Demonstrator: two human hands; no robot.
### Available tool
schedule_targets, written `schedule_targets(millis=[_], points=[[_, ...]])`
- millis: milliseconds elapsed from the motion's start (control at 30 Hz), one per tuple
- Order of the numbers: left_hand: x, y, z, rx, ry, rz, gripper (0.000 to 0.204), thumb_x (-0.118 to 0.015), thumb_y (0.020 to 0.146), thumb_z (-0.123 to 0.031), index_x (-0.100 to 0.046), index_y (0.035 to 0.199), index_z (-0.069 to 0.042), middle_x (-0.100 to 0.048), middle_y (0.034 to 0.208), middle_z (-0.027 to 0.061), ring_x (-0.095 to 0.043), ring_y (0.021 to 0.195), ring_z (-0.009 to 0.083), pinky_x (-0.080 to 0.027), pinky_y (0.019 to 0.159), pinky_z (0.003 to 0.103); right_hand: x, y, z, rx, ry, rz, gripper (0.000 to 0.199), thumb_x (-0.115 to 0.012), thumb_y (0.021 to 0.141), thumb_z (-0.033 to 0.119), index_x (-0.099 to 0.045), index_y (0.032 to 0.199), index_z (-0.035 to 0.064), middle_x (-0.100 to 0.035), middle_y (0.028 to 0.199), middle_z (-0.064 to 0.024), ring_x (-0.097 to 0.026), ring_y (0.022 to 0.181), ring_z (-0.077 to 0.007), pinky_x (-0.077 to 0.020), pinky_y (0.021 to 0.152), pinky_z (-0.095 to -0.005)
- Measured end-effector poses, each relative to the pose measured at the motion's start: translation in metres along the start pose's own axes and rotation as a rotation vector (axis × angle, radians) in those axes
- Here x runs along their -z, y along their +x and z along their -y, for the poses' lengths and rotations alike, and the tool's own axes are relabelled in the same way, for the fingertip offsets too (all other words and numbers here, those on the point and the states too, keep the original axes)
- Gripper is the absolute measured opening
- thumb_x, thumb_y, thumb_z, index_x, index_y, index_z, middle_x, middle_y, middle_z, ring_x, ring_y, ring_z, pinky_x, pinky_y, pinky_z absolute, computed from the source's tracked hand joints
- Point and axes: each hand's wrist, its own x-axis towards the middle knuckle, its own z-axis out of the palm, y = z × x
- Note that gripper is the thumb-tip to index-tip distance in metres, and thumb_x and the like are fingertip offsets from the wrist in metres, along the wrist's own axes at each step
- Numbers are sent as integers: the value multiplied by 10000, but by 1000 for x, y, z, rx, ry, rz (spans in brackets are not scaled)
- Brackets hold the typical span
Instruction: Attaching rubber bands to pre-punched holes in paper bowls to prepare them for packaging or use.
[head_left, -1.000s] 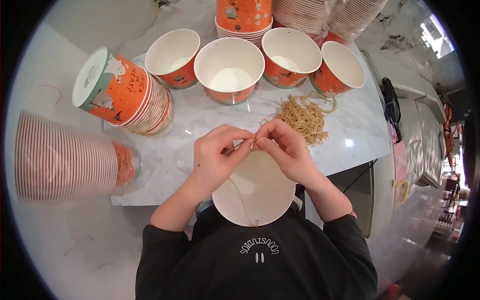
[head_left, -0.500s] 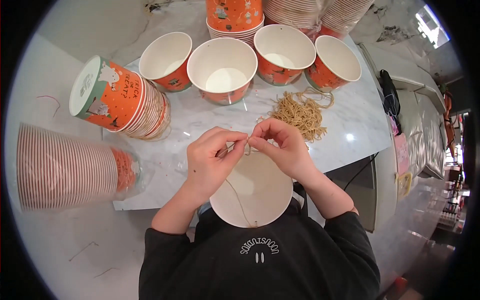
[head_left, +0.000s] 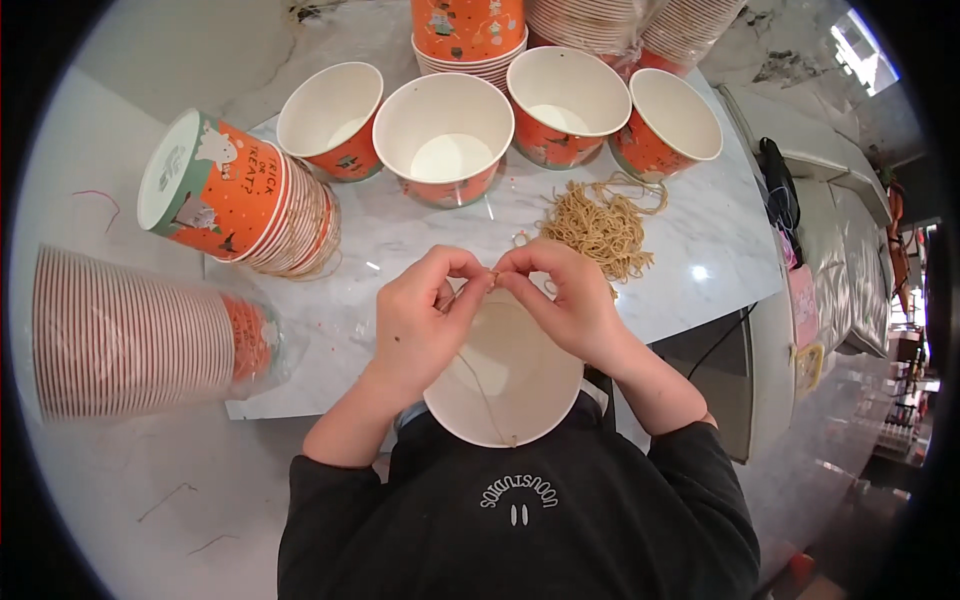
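Note:
A white-lined paper bucket [head_left: 510,380] rests against my body, its mouth facing up. A thin tan string [head_left: 482,390] runs across its inside from the near rim up to my fingers. My left hand [head_left: 425,310] pinches the string at the far rim. Opposite it, my right hand [head_left: 560,300] also pinches the string there, its fingertips meeting those of the left. The bit of string between the fingertips is mostly hidden. Just beyond my right hand lies a heap of tan strings [head_left: 600,230] on the marble table [head_left: 690,240].
Several open orange buckets [head_left: 443,130] stand in a row at the back. A stack of strung buckets [head_left: 235,195] lies at the left, and a plastic-wrapped stack [head_left: 135,335] is nearer. More stacks [head_left: 470,40] rise behind the row. A grey sofa [head_left: 840,250] is at the right.
The bucket has tipped slightly, its near rim moving up and away from me. My fingertips have drawn closer together on the string, and less of its loop shows.

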Motion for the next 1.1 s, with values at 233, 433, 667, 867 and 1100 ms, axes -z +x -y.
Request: schedule_targets(millis=[233, 433, 667, 867, 1100], points=[[8, 6, 0, -51, 71, 77, 141, -776, 827, -1, -710, 943, -45, -710, 904, 44, -478, 534, 84, -405, 514, 269, 0, 3, -11, -91, 198, 87, 109, -688, 976, 86, -721, 1035, 0, -716, 945, -90, -656, 931, -203, -508, 821, -335], [10, 6, -5, -29, 70, 120, 131, -781, 820, -6, -720, 932, -35, -719, 1043, 43, -452, 527, 79, -399, 513, 265, 0, 2, -3, -85, 138, 71, 104, -689, 973, 87, -725, 1023, 4, -717, 942, -91, -643, 920, -220, -501, 829, -344], [11, 9, 0, 58, -104, 184, 71, -762, 877, -9, -712, 927, -3, -699, 1019, 45, -421, 539, 37, -358, 515, 232, 0, 2, 1, 60, -43, 20, 68, -697, 930, 81, -708, 960, 22, -711, 897, -112, -638, 875, -307, -491, 823, -412], [15, 11, 14, 135, -310, 286, 50, -716, 924, -4, -693, 968, -2, -681, 1056, 15, -407, 648, 0, -322, 589, 186, -5, 2, 0, 182, -87, -3, 103, -752, 864, 82, -680, 937, 76, -676, 847, -56, -636, 855, -275, -470, 826, -408], [21, 15, 14, 228, -396, 293, 46, -711, 891, 28, -682, 913, 0, -685, 1053, 13, -384, 581, -17, -325, 539, 182, -3, 1, -7, 219, -169, 1, 128, -764, 819, 80, -662, 893, 102, -663, 827, -14, -634, 838, -233, -444, 830, -382]])
